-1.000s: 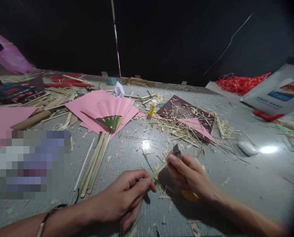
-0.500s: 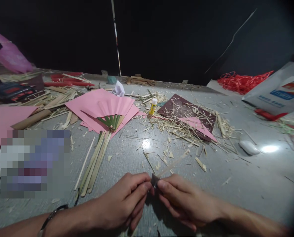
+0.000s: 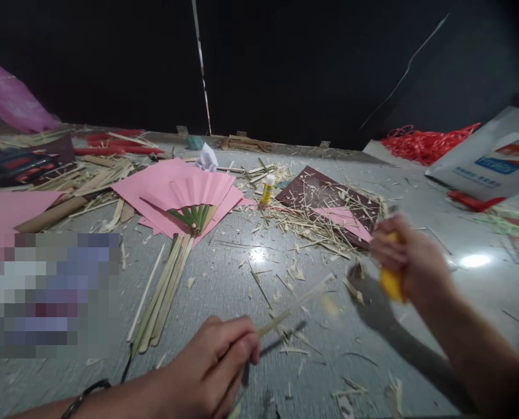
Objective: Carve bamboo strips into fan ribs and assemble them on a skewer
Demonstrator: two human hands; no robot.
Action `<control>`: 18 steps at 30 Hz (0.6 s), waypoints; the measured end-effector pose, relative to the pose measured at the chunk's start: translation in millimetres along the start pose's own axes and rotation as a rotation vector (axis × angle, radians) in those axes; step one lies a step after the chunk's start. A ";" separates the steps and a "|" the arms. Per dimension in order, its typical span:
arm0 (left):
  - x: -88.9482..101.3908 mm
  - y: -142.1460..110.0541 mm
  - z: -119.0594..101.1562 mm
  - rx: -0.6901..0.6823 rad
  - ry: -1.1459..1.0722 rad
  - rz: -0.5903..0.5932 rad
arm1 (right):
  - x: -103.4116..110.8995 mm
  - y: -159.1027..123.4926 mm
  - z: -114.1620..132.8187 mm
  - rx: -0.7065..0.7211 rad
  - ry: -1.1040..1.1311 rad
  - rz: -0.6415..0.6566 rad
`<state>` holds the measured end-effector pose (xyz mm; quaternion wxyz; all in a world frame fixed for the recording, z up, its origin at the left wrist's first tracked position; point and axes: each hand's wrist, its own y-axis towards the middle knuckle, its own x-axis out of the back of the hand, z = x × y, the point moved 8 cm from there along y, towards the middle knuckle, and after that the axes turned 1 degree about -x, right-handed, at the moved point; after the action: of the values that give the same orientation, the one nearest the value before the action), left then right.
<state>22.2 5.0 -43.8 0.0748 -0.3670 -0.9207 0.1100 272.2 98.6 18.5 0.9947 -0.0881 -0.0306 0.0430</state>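
My left hand (image 3: 218, 366) is closed round a thin, pale bamboo strip (image 3: 297, 302), whose long end points up and to the right over the table. Off to the right and raised, my right hand (image 3: 410, 256) is wrapped round a yellow-handled utility knife (image 3: 393, 282); motion smears it and its blade is hard to make out. Left of my left hand lies a bundle of flat bamboo strips (image 3: 166, 291). Beyond it rests a pink paper fan (image 3: 187, 198) with green bamboo ribs, on top of pink sheets (image 3: 144, 177).
A yellow glue stick (image 3: 267, 191) stands upright beside a dark brown board (image 3: 307, 189) strewn with shavings and a pink paper piece. Red plastic string (image 3: 420, 145) and a white bag (image 3: 490, 163) are at the right. Tools (image 3: 19, 166) sit far left. Shavings litter the grey table (image 3: 224, 273).
My right hand first drew the knife along the strip to my left hand, then swung away up and to the right with it. My left hand keeps its hold on the strip.
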 end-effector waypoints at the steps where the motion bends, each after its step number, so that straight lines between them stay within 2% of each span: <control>1: -3.1 -0.2 1.4 -0.001 -0.011 0.029 | 22.2 5.3 12.8 0.058 0.069 -0.089; 2: -5.1 0.6 3.3 0.004 -0.045 0.040 | 42.9 6.6 20.5 0.110 0.219 -0.208; 3: -6.6 2.1 5.6 0.012 -0.092 0.040 | 51.0 6.6 19.7 0.098 0.310 -0.244; 4: -7.2 4.0 7.9 0.019 -0.148 0.029 | 49.7 5.5 13.3 0.057 0.367 -0.235; 5: -7.0 5.8 10.3 0.025 -0.204 0.009 | 40.4 3.6 3.3 0.002 0.385 -0.188; 7: -7.4 8.0 13.6 0.030 -0.286 -0.006 | 7.9 -2.0 -19.8 -0.093 0.305 -0.020; 10: -9.4 7.4 14.1 0.031 -0.340 0.025 | -34.6 -8.5 -45.2 -0.125 0.163 0.170; 13: -7.4 6.1 12.2 0.049 -0.356 0.021 | -51.2 -6.4 -49.0 -0.087 0.090 0.209; 18: -5.6 9.1 7.8 0.044 -0.505 0.026 | -62.5 -0.4 -29.0 0.058 0.017 0.190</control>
<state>30.5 6.4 -53.9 -0.1512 -0.3377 -0.9028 0.2193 212.1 87.5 -13.2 0.9885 -0.0620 -0.0123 0.1371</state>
